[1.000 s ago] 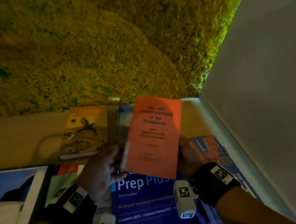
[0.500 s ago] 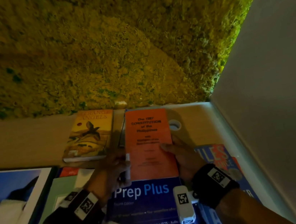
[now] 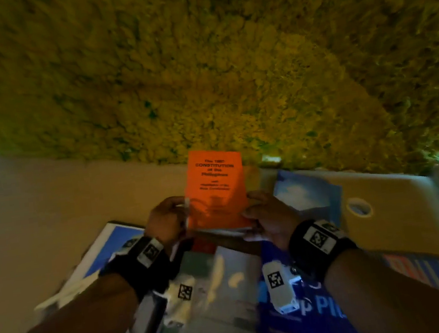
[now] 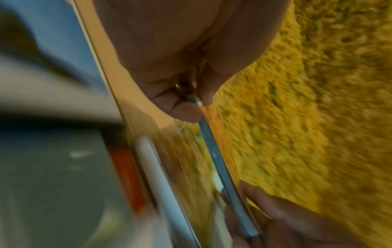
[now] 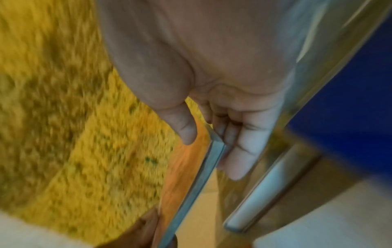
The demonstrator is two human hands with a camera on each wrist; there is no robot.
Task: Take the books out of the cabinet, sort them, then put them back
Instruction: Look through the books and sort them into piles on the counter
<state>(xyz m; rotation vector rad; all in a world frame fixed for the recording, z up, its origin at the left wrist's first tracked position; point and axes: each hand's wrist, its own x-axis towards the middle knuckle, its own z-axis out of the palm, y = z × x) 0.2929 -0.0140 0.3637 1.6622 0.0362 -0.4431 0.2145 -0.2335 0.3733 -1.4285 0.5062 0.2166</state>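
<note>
Both hands hold a thin orange booklet (image 3: 215, 189) titled "Constitution" by its near corners, above the beige table (image 3: 52, 216) near the moss wall. My left hand (image 3: 182, 213) pinches the near left corner, the thumb on top. My right hand (image 3: 249, 212) grips the near right corner, thumb on the cover and fingers underneath. The left wrist view shows the booklet's edge (image 4: 222, 167) pinched at my left hand (image 4: 195, 102). In the right wrist view my thumb lies on the orange cover (image 5: 184, 176), with my right hand (image 5: 210, 147) around the edge. What lies under the booklet is hidden.
More books lie flat on the table: a sky-blue cover (image 3: 309, 196) to the right, a dark blue "Prep Plus" book (image 3: 303, 323), a green book (image 3: 207, 293), a large blue and white book (image 3: 111, 244) and a red-lettered book (image 3: 436, 277). A cable hole (image 3: 359, 207) sits at the right. The yellow moss wall (image 3: 200, 71) stands behind.
The orange booklet has moved left, off the sky-blue book, to where the yellow book lay, both hands still on it. The head view has swung left.
</note>
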